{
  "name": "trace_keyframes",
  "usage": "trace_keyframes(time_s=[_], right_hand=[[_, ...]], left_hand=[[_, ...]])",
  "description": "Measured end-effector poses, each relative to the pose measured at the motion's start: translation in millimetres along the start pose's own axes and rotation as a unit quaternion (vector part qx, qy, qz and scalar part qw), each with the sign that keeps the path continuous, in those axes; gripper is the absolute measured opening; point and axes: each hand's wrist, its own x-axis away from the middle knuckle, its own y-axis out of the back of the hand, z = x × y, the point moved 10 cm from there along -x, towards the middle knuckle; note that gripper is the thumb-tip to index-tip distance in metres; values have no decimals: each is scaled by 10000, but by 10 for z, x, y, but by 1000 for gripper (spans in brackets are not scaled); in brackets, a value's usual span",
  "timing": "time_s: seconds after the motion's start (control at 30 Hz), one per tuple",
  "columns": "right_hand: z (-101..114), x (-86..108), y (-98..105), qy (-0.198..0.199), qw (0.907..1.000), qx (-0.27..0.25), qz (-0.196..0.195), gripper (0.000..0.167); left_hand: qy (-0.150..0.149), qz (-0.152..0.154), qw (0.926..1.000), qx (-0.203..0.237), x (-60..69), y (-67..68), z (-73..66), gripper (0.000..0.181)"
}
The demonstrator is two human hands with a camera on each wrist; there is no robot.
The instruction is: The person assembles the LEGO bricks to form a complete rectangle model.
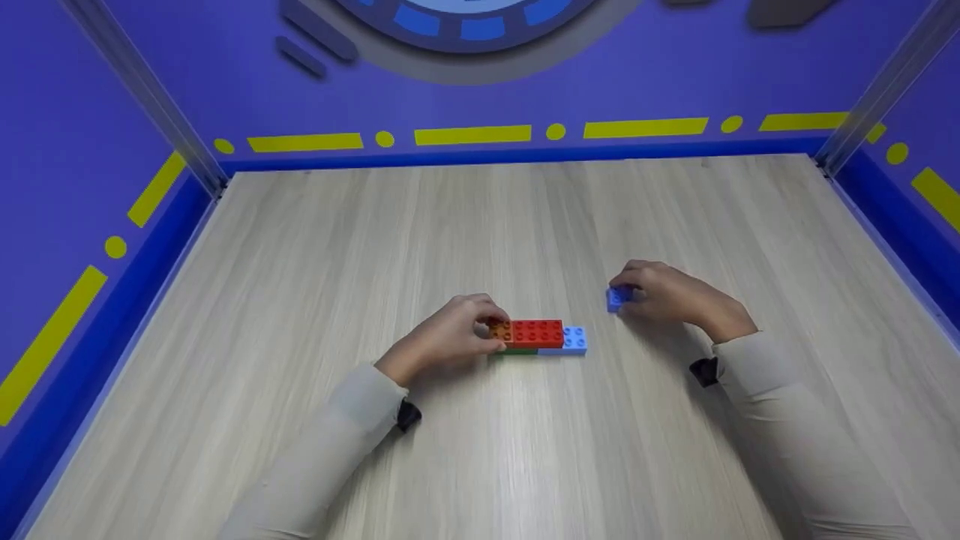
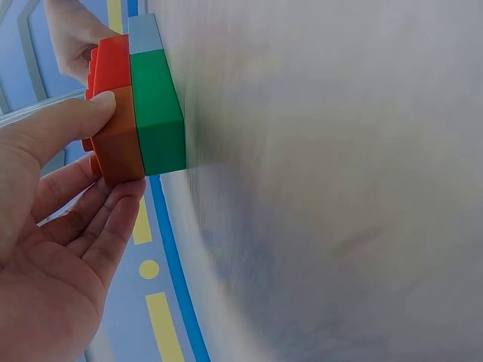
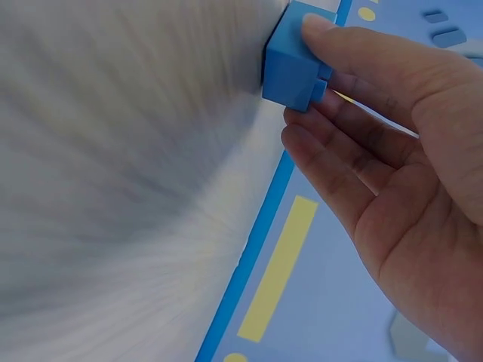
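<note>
Near the middle of the table, a toy-block build has a red brick (image 1: 538, 334) and an orange brick (image 2: 122, 151) on top, side by side. Beneath them lie a green brick (image 2: 158, 113) and a light blue brick (image 1: 575, 339), whose studs stick out at the right end. My left hand (image 1: 454, 330) pinches the orange brick at the left end between thumb and fingers. To the right and farther back, my right hand (image 1: 664, 291) pinches a small blue brick (image 3: 290, 60) at the tabletop. The blue brick is apart from the build.
The pale wood-grain table (image 1: 360, 240) reaches back to a blue-purple wall (image 1: 480, 105) with yellow markings. Similar side panels (image 1: 67, 187) rise at left and right, with metal posts (image 1: 142, 90) at the corners.
</note>
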Motion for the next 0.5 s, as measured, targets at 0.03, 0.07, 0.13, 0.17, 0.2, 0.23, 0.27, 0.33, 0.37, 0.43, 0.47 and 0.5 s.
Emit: trace_keyframes(time_s=[0.03,0.07,0.13,0.17,0.2,0.23,0.27,0.33,0.37,0.43,0.47,0.5], right_hand=[[7,-1,0,-8,10000,18,2,32],[12,-3,1,-21,10000,33,3,32],[24,-4,2,-25,10000,67,3,33],[32,-4,2,-35,10000,75,7,33],[40,-3,2,-36,10000,89,10,33],[48,-2,0,-34,9999,102,19,33],[57,-2,-1,-23,9999,114,21,33],[76,-4,-5,-19,9999,140,26,33],[87,-5,-5,-22,9999,156,25,34],[112,-7,-6,13,9998,190,14,34],[129,-7,-3,45,9998,204,-4,34],[149,-7,2,95,9997,209,-25,33]], left_hand=[[8,-5,10000,0,-2,-1,4,32],[6,-11,10000,1,-4,-3,8,32],[6,-24,10000,22,-7,-4,9,32],[23,-22,10000,38,-8,-6,12,32],[34,-22,10000,46,-9,-7,13,32],[50,-18,10000,58,-9,-10,15,32],[62,-18,10000,66,-9,-10,15,32],[115,-10,9999,67,-8,-13,21,33],[138,-9,9999,66,-8,-14,24,33],[152,-21,9999,64,-9,-13,25,33],[159,-31,9999,58,-11,-12,26,32],[157,-38,9999,61,-12,-11,26,32]])
